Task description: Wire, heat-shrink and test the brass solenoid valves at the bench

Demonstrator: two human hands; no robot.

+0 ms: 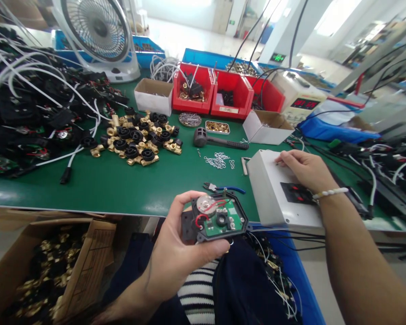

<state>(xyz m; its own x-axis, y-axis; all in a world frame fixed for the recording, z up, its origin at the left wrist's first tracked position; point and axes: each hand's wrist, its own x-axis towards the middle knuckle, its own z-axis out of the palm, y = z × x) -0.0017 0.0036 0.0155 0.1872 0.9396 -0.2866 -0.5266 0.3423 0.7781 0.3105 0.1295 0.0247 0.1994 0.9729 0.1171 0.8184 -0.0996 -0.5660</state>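
Observation:
My left hand (176,248) grips an open black housing (189,225) at the front edge of the table, thumb below and fingers behind it. Inside the housing show a green circuit board (235,216), a round silver motor (206,205) and red wires. My right hand (304,167) rests over a light grey box (269,189) with a black and red terminal panel (296,193). Its thumb and fingertips are pinched at the box's far left part; what they hold is too small to make out. Blue-handled pliers (223,188) lie just behind the housing.
Brass fittings with black caps (135,140) are heaped left of centre. A black hammer (219,141) and loose metal clips (217,160) lie mid-table. Red bins (193,106), a fan (98,34) and a power supply (296,97) stand behind. A carton (91,257) sits below left.

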